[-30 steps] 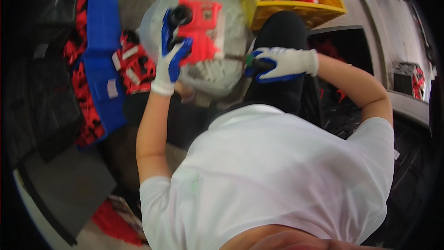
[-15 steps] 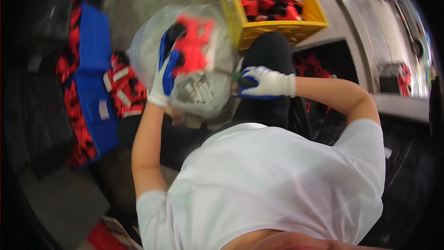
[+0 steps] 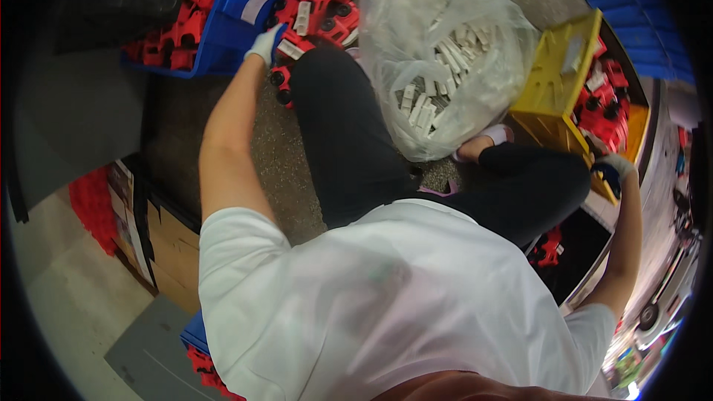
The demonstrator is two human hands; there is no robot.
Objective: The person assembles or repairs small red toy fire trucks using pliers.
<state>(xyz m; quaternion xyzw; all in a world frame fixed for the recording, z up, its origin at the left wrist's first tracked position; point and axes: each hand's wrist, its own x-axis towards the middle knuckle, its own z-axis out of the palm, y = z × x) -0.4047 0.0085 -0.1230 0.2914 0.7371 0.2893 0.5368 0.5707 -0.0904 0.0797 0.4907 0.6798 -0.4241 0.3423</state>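
My left hand, in a white glove with blue palm coating, reaches to the edge of a pile of red toy trucks with black wheels and white strips. Its fingers are mostly hidden, so what it holds, if anything, does not show. Far to the right, my right hand, gloved alike, is at the near corner of a tilted yellow crate. Its fingers are curled around something dark that I cannot make out. More red toy trucks lie inside the crate.
Between my legs and the crate stands a clear plastic bag holding many white strips. A blue bin with red trucks is at the upper left. A cardboard box sits by my left side; a black container lies lower right.
My view has swung round. My left hand has moved from above the bag, where it held a red toy truck, to the pile. My right hand has moved outward to the crate.
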